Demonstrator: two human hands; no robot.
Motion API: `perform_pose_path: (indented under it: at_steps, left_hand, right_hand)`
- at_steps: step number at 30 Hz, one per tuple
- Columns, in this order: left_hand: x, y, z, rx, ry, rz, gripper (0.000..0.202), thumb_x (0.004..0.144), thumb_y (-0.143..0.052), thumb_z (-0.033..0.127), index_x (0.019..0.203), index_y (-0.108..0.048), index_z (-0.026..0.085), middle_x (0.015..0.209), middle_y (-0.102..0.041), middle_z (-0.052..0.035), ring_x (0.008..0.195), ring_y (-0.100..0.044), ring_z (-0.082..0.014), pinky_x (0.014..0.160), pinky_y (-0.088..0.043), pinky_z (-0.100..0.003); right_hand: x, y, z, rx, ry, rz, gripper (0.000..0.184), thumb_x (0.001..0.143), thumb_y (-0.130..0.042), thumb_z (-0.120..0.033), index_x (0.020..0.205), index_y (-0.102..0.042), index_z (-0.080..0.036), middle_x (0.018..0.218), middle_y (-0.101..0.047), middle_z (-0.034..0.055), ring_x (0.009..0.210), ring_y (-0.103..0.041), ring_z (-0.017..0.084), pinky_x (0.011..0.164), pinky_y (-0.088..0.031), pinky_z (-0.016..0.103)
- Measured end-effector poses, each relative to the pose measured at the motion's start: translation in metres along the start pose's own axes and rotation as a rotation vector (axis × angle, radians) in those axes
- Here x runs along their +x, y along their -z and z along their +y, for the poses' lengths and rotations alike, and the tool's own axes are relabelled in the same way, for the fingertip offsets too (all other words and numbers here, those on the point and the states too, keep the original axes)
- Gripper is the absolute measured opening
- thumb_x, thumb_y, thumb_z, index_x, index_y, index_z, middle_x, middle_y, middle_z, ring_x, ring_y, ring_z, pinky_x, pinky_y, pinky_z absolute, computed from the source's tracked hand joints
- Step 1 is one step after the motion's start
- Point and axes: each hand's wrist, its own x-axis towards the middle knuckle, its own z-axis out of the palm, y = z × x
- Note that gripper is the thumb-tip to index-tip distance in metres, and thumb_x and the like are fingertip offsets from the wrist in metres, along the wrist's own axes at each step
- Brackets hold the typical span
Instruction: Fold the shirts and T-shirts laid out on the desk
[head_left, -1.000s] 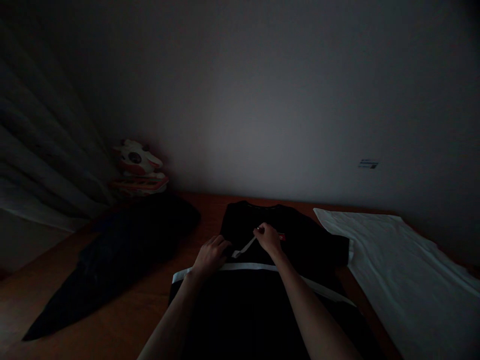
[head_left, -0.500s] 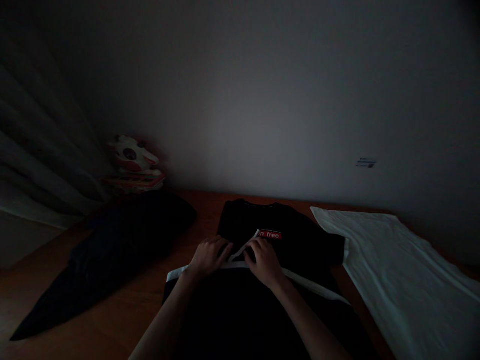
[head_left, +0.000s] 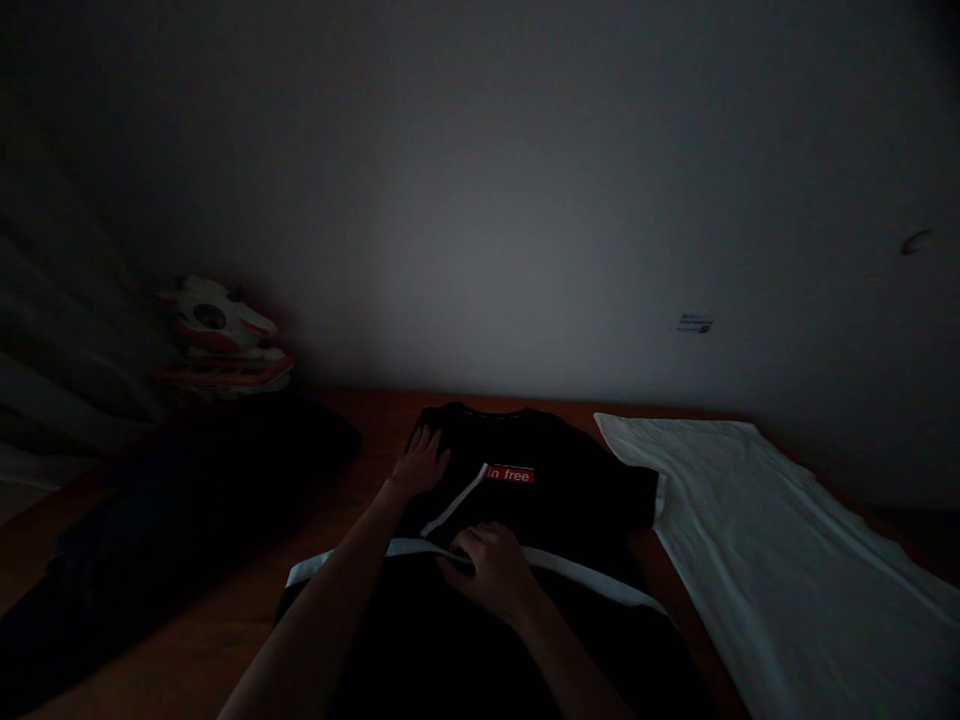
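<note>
A black T-shirt (head_left: 570, 480) with a red label and white stripes lies flat on the wooden table (head_left: 247, 620) in dim light. My left hand (head_left: 420, 465) rests open and flat on the shirt's upper left part, near the collar. Nearer to me, my right hand (head_left: 491, 570) lies on the white stripe (head_left: 600, 585) that crosses the shirt, fingers curled down on the cloth. Whether it pinches the fabric is too dark to tell. A folded-in sleeve with a white edge (head_left: 454, 500) runs between the two hands.
A white garment (head_left: 757, 540) is spread out to the right of the shirt. A dark cloth heap (head_left: 187, 500) lies to the left. A red-and-white toy (head_left: 217, 335) stands at the back left by a curtain (head_left: 52, 400). The wall is close behind.
My left hand slid up the shirt toward the collar and flattened out. My right hand let go of the white-edged sleeve and drew back onto the crossing stripe. The view shifted right.
</note>
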Motion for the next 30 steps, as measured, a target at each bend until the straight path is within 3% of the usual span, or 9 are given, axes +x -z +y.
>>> perform_pose_path:
  at_steps: [3,6,9,13,17,19,22,27,30]
  left_hand:
    - [0.004,0.005,0.005,0.059,0.121,-0.087,0.069,0.098,-0.038,0.056,0.152,-0.042,0.014,0.162,-0.033,-0.0248,0.15,-0.029,-0.0421,0.115,-0.019,-0.073]
    - [0.01,0.009,0.016,0.138,0.177,-0.117,0.069,0.099,-0.035,0.055,0.151,-0.044,0.011,0.162,-0.033,-0.0244,0.151,-0.027,-0.0413,0.118,-0.015,-0.069]
    - [0.013,0.007,0.024,0.139,0.158,-0.095,0.073,0.099,-0.033,0.057,0.154,-0.04,0.009,0.164,-0.027,-0.0247,0.153,-0.023,-0.0389,0.12,-0.014,-0.065]
    - [0.011,0.006,0.029,0.097,0.213,-0.073,0.083,0.095,-0.039,0.068,0.155,-0.038,0.011,0.163,-0.027,-0.0266,0.152,-0.023,-0.0421,0.118,-0.018,-0.068]
    - [-0.001,0.018,0.039,0.116,0.066,0.078,0.058,0.097,-0.049,0.045,0.142,-0.054,0.009,0.157,-0.042,-0.0236,0.146,-0.038,-0.0386,0.12,-0.024,-0.056]
    - [-0.013,0.026,0.044,0.068,-0.044,0.062,0.044,0.096,-0.052,0.034,0.134,-0.06,0.013,0.152,-0.05,-0.0189,0.139,-0.047,-0.0349,0.117,-0.033,-0.051]
    - [-0.037,0.031,0.048,-0.007,-0.127,0.058,0.037,0.098,-0.048,0.031,0.129,-0.063,0.017,0.147,-0.056,-0.0149,0.133,-0.054,-0.0313,0.112,-0.042,-0.047]
    - [-0.077,0.017,0.048,-0.029,-0.156,0.054,0.043,0.098,-0.042,0.022,0.137,-0.059,0.019,0.151,-0.054,-0.0115,0.139,-0.05,-0.0295,0.116,-0.038,-0.052]
    - [-0.086,0.008,0.048,-0.035,-0.164,0.055,0.046,0.098,-0.041,0.022,0.142,-0.055,0.021,0.153,-0.052,-0.0101,0.143,-0.045,-0.0301,0.117,-0.034,-0.057]
  right_hand:
    - [-0.006,0.002,-0.006,0.055,0.111,-0.097,0.018,0.088,-0.064,-0.039,0.082,-0.072,-0.024,0.079,-0.078,-0.0006,0.075,-0.072,0.017,0.068,-0.045,0.026]
    - [-0.01,0.004,-0.009,0.105,0.183,-0.179,0.025,0.087,-0.063,-0.043,0.074,-0.071,-0.023,0.073,-0.077,-0.0015,0.068,-0.07,0.016,0.059,-0.04,0.024]
    - [-0.01,0.006,-0.009,0.134,0.206,-0.18,0.026,0.085,-0.064,-0.045,0.076,-0.071,-0.022,0.074,-0.077,-0.0002,0.069,-0.07,0.016,0.061,-0.04,0.025]
    - [-0.01,0.007,-0.008,0.21,0.191,-0.175,0.028,0.084,-0.066,-0.049,0.085,-0.074,-0.022,0.082,-0.079,0.0011,0.076,-0.072,0.018,0.065,-0.043,0.025]
    - [-0.01,0.006,-0.008,0.257,0.097,-0.186,0.03,0.09,-0.059,-0.048,0.084,-0.073,-0.022,0.079,-0.078,0.0009,0.072,-0.072,0.016,0.061,-0.04,0.024]
    - [-0.009,0.007,-0.009,0.268,0.086,-0.179,0.03,0.089,-0.06,-0.049,0.084,-0.073,-0.022,0.08,-0.078,0.0011,0.074,-0.072,0.017,0.062,-0.04,0.024]
    - [-0.01,0.009,-0.01,0.286,0.088,-0.161,0.032,0.09,-0.059,-0.051,0.085,-0.073,-0.022,0.079,-0.078,0.001,0.073,-0.072,0.017,0.062,-0.04,0.024]
    - [-0.01,0.011,-0.009,0.332,0.086,-0.144,0.039,0.095,-0.052,-0.053,0.082,-0.073,-0.023,0.073,-0.076,0.0005,0.07,-0.071,0.016,0.062,-0.038,0.024]
    - [-0.011,0.009,-0.009,0.357,0.035,-0.11,0.044,0.099,-0.046,-0.05,0.075,-0.07,-0.023,0.069,-0.073,-0.0007,0.065,-0.068,0.014,0.061,-0.037,0.024]
